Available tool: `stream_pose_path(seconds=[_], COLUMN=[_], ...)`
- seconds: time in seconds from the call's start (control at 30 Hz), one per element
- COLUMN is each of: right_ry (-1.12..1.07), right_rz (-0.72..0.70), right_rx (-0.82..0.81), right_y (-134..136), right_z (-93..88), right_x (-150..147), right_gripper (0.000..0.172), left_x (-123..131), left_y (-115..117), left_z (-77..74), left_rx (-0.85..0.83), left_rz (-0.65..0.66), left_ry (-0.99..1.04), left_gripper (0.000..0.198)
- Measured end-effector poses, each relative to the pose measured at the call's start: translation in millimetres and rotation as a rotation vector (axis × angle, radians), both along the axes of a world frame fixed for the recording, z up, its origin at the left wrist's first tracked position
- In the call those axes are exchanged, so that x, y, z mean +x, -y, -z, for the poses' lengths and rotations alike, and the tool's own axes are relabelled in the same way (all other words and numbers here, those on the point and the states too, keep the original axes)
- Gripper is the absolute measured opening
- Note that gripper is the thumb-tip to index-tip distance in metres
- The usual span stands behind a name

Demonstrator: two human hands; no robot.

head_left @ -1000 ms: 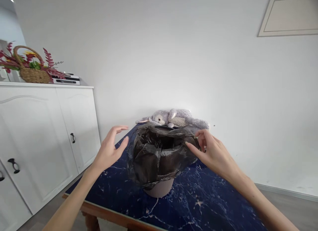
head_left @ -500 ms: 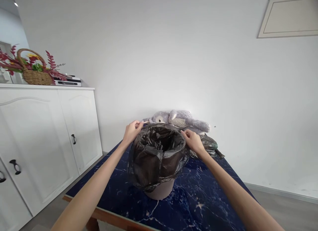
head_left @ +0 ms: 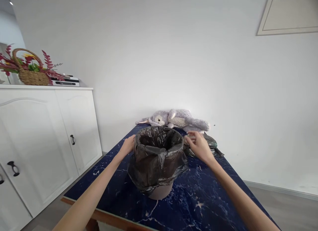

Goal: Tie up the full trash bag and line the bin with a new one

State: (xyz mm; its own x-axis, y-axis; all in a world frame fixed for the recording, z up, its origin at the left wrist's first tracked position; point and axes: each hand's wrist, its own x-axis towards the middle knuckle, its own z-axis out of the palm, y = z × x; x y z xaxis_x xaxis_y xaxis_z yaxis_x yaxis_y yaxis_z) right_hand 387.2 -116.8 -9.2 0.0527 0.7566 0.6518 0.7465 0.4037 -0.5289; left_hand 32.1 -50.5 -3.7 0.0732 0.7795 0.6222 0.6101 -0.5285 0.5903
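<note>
A black garbage bag lines a trash can, its top folded down over the rim and hanging loosely around the outside. Only the lower, greyish-brown part of the can shows beneath the plastic. My left hand is closed at the left side of the rim, fingers curled against the bag and partly hidden by it. Just off the right side of the rim is my right hand, its thumb and fingers apart and slightly blurred, with nothing seen in it.
The can stands on a blue marble-patterned table. Behind it lie a grey plush toy and more dark plastic bags. White cabinets stand at the left, topped by a flower basket. A white wall rises behind the table.
Both hands have come away from the back of the rim, the left down to its left side, the right outward and opened. The bag's raised back edge now lies down over the rim.
</note>
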Motion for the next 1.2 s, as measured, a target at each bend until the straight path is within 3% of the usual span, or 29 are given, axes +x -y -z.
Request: stream_pose_path(seconds=[0.1, 0.23, 0.33, 0.4, 0.47, 0.53, 0.63, 0.73, 0.83, 0.97, 1.03, 1.2], right_ry=[-0.055, 0.131, 0.349, 0.437, 0.458, 0.470, 0.526, 0.580, 0.615, 0.640, 0.635, 0.596], right_rz=[-0.055, -0.442, -0.507, -0.466, -0.416, -0.375, -0.313, -0.225, -0.137, 0.051, 0.150, 0.423], right_rx=[0.126, 0.132, 0.134, 0.154, 0.171, 0.183, 0.190, 0.140, 0.119, 0.116, 0.076, -0.067], right_y=[41.8, 86.7, 92.7, 88.0, 84.2, 86.1, 101.5, 124.5, 143.9, 153.9, 151.7, 143.8], right_z=[-33.9, -63.7, -62.8, -56.5, -51.7, -50.9, -55.3, -58.3, -53.6, -36.8, -27.3, -14.4], right_x=[-7.0, -35.7, -54.2, -60.2, -61.4, -59.1, -49.2, -29.7, -1.0, 46.5, 72.0, 121.4], right_gripper=[0.041, 0.035, 0.030, 0.022, 0.022, 0.028, 0.035, 0.040, 0.037, 0.047, 0.049, 0.036], left_x=[-2.3, 4.7, 10.6, 14.4, 17.4, 17.9, 9.8, -9.6, -33.5, -57.6, -63.4, -62.0], left_y=[20.9, 57.6, 76.3, 82.5, 86.5, 90.2, 96.6, 102.4, 107.2, 110.6, 110.3, 109.0], left_z=[-6.3, -7.8, 3.3, 14.8, 26.5, 36.7, 51.4, 68.5, 84.8, 97.5, 100.9, 104.8], left_rx=[-0.076, -0.100, -0.119, -0.193, -0.298, -0.405, -0.593, -0.700, -0.642, -0.581, -0.568, -0.483], left_rz=[0.110, 0.396, 0.554, 0.534, 0.482, 0.465, 0.526, 0.469, 0.370, 0.279, 0.253, 0.202], left_ry=[0.071, 0.190, 0.211, 0.181, 0.136, 0.016, -0.256, -0.400, -0.391, -0.415, -0.437, -0.475], left_gripper=[0.061, 0.092, 0.130, 0.154, 0.165, 0.161, 0.136, 0.110, 0.085, 0.072, 0.070, 0.061])
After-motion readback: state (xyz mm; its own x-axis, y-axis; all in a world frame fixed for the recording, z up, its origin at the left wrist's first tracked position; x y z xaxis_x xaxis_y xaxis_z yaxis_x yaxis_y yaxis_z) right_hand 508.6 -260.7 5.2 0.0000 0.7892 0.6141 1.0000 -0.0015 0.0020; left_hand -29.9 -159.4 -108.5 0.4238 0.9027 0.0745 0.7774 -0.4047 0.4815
